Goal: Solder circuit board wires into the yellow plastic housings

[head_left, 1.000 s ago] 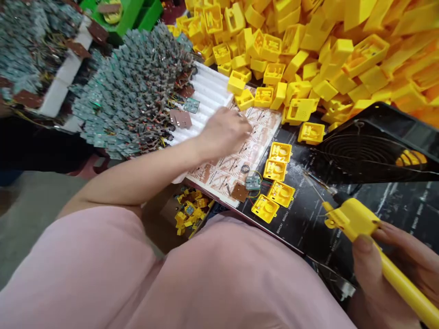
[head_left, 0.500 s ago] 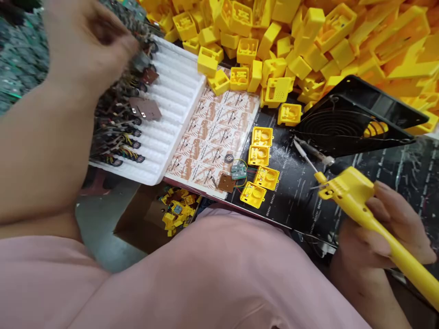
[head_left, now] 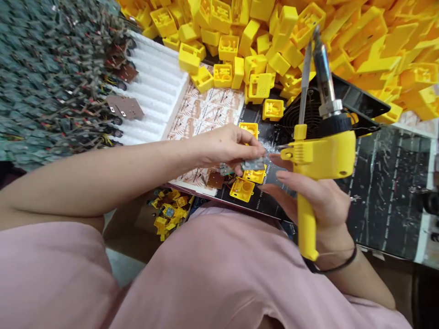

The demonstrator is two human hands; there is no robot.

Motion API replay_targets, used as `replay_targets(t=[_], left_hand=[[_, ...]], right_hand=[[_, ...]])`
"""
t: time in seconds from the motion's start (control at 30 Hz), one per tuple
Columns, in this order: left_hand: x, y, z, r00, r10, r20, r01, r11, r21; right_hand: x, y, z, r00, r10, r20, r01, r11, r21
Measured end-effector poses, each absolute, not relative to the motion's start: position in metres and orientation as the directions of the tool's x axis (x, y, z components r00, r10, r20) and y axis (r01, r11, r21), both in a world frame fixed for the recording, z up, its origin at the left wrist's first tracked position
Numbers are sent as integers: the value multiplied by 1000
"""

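Note:
Over the bench in front of me, my left hand (head_left: 236, 148) pinches a small grey-green circuit board (head_left: 253, 163), partly blurred. My right hand (head_left: 313, 196) holds a yellow soldering gun (head_left: 320, 155), its metal tip pointing up and away. The thumb and forefinger of that hand reach toward the board; I cannot tell whether they touch it. Beneath my hands lie small yellow plastic housings (head_left: 242, 189), some partly covered. Beside them rest a brown board (head_left: 215, 179) and another green circuit board (head_left: 225, 169) with wires.
Wired circuit boards (head_left: 55, 77) are heaped at the left, next to a ribbed white foam tray (head_left: 154, 77). Yellow housings (head_left: 257, 41) pile up at the back. A black fan (head_left: 363, 98) stands behind the soldering gun. Below the bench edge is a cardboard box (head_left: 126, 228) with yellow parts.
My left hand has come from the heap over the foam tray to the bench middle, now with a circuit board. The soldering gun has moved left and turned tip-up in my right hand.

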State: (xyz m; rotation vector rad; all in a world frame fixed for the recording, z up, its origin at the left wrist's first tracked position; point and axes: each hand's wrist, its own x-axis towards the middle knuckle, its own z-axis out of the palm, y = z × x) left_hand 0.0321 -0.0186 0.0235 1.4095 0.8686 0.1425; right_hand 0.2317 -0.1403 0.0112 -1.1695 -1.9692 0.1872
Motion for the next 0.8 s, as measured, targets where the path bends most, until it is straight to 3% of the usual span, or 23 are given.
replay_targets(t=[0.1,0.2,0.27,0.37,0.43,0.5,0.67,0.8], left_hand=[[39,-24,18,739,442,-509,249,523,815],[32,-19,18,708,448,-545,149,660,737],[26,-18,16,686,552,-474,82,588,804],[23,-26,15,661,712,-237,25,295,955],[28,-38,17,641,760,-109,22,124,992],[37,-50,18,595,803,-34,-21,58,998],[61,-62,14,533,841,-87,-129,183,975],[51,-51,16,549,822,-152,53,147,988]], right_hand=[[230,-132,8,-302,659,689,713,636,-295],[233,-129,1,-154,617,772,757,575,-309],[236,-129,-2,-40,580,814,744,561,-363],[237,-131,-3,29,566,824,716,563,-412],[236,-132,-2,35,578,815,726,546,-418],[233,-132,-1,29,591,806,747,523,-411],[223,-132,-3,-5,623,782,786,486,-382],[236,-145,1,-82,683,726,760,514,-398]])
